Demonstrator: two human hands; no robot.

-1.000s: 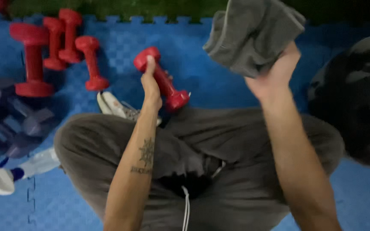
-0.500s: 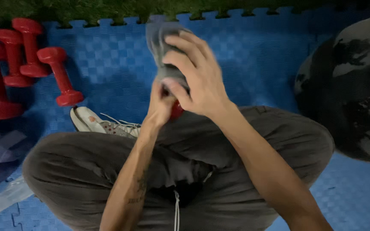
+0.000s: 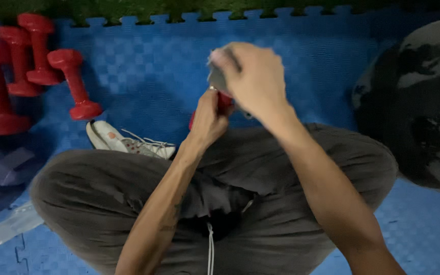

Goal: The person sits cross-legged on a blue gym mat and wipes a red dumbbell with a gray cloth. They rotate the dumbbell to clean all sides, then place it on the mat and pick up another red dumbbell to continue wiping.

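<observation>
Head view: no containers in sight. Your left hand [image 3: 207, 119] grips red dumbbell [image 3: 223, 104], fingers curled around its handle, held above your crossed legs in grey trousers [image 3: 260, 168]. Your right hand [image 3: 253, 79] sits over dumbbell's upper end, fingers closed on grey cloth [image 3: 216, 79], hiding most of weight. Around you: blue foam mat [image 3: 164, 66]; more red dumbbells [image 3: 36, 56] standing at left, well apart; white sneaker [image 3: 123, 143] just beside left knee; dark patterned cushion [image 3: 418, 102] at right.
</observation>
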